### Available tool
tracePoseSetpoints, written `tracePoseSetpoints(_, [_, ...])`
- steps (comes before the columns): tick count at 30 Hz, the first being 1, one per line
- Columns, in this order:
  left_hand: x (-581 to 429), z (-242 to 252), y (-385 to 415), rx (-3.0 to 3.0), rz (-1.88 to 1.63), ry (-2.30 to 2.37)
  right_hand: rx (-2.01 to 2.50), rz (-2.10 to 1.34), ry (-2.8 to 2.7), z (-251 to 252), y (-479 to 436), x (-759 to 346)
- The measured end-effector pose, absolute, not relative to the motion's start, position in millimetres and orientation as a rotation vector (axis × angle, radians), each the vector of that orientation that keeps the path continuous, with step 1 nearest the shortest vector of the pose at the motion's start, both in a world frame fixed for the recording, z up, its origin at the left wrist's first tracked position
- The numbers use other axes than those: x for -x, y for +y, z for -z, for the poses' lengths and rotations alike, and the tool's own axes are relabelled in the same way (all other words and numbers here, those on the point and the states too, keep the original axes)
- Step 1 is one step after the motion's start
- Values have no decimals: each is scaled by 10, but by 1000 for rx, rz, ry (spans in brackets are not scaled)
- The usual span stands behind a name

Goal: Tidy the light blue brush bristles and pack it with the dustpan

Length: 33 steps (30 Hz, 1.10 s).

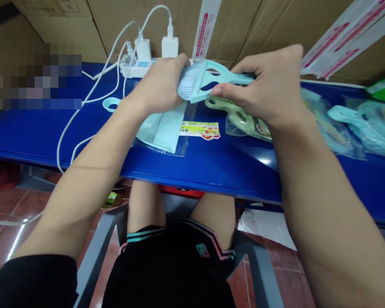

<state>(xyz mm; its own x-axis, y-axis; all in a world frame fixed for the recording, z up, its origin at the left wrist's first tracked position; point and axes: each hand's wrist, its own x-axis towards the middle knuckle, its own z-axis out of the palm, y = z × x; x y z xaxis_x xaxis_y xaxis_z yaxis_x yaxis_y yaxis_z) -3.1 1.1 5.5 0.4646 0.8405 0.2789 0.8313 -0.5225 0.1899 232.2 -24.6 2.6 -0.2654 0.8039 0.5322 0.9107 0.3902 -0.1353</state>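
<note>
The left hand (pixel 157 83) is clasping the bristles of a pale-blue plastic hand brush (pixel 199 81), the right hand (pixel 259 83) is pinching its slotted head, above a pale-blue plastic dustpan (pixel 163 130) on the glossy blue bench (pixel 237 164).

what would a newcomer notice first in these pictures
The bright blue table runs across the view under both arms. The left hand grips the bristles of a pale blue hand brush while the right hand holds its handle, over a matching dustpan. Behind them, white chargers sit plugged into a power strip.
</note>
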Motion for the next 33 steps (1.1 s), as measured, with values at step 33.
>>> tracePoseSetpoints(33, [47,-52,2,-2668,-455,1507,1507,301,-2116,-16,-286,-2274])
